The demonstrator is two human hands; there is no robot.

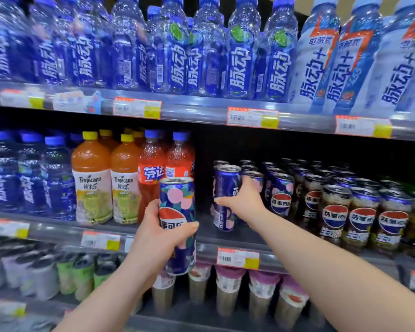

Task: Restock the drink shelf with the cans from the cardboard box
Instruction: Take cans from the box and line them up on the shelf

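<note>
1. Pepsi can (176,197) – blue, pink peach print – is held upright in front of the middle shelf (205,252), below the Fanta bottles (151,178).
2. Left hand (158,236) grips it: thumb across the logo, fingers curled round the far side.
3. Second Pepsi can (225,188) is at the front left of the can rows, just beside the dark Pepsi cans (362,219). Its base is at shelf level; contact can't be told.
4. Right hand (242,202) grips it – thumb pressed on the front, fingers wrapped behind and mostly hidden.
</note>
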